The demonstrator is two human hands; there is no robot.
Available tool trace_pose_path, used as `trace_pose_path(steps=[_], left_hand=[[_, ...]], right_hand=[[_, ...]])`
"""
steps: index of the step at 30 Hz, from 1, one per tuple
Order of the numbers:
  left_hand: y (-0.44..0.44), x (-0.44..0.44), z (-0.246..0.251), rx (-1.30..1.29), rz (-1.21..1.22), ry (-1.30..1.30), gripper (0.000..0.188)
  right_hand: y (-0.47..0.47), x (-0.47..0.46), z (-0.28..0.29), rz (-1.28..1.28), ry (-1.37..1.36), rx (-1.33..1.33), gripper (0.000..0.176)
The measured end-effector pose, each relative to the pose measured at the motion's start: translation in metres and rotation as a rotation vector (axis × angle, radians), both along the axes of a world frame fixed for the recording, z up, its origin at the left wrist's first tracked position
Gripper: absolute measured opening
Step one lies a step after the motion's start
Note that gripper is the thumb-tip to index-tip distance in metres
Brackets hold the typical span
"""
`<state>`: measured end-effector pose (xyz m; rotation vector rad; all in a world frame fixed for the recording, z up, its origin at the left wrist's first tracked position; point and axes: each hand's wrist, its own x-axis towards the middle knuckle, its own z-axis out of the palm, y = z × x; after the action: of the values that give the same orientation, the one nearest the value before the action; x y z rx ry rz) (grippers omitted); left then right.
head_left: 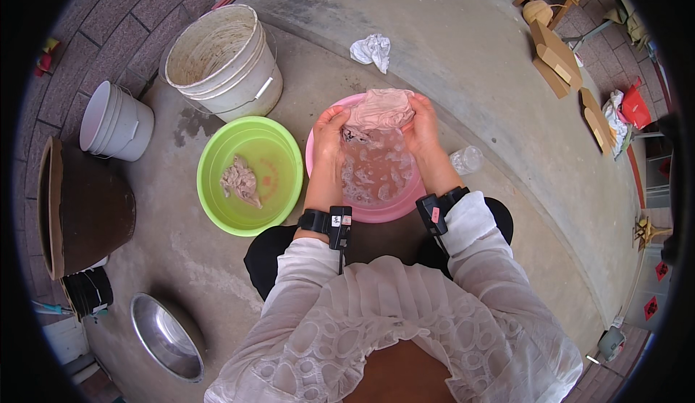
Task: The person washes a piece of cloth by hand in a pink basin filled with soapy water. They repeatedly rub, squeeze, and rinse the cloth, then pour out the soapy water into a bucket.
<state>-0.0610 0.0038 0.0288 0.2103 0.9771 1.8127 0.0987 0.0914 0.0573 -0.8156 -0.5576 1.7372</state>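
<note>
A wet pinkish cloth [383, 108] is stretched between my two hands over the far side of a pink plastic basin [380, 214]. My left hand [330, 128] grips its left end, and my right hand [421, 123] holds the right end. Sudsy, cloudy water [377, 172] fills the basin below. Part of the cloth hangs down on the left, near the water. To the left stands a lime-green basin [203, 199] with water in it. A crumpled greyish-pink cloth [240, 181] lies in that water.
A large dirty white bucket [239, 85] and a smaller one [127, 126] stand at the left, near a brown clay pot [98, 213]. A steel bowl [168, 338] sits lower left. A clear plastic jar [467, 160] is right of the pink basin. Beyond lies a white crumpled cloth [372, 51].
</note>
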Motion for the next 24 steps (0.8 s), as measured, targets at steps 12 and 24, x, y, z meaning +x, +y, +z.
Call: trace_pose_path(steps=[12, 24], left_hand=[[-0.004, 0.007, 0.013, -0.077, -0.118, 0.759, 0.043], [-0.002, 0.015, 0.010, -0.349, -0.005, 1.275, 0.026]], right_hand=[[-0.004, -0.002, 0.017, 0.187, -0.055, 0.047, 0.019], [-0.013, -0.004, 0.014, 0.321, -0.373, 0.337, 0.027]])
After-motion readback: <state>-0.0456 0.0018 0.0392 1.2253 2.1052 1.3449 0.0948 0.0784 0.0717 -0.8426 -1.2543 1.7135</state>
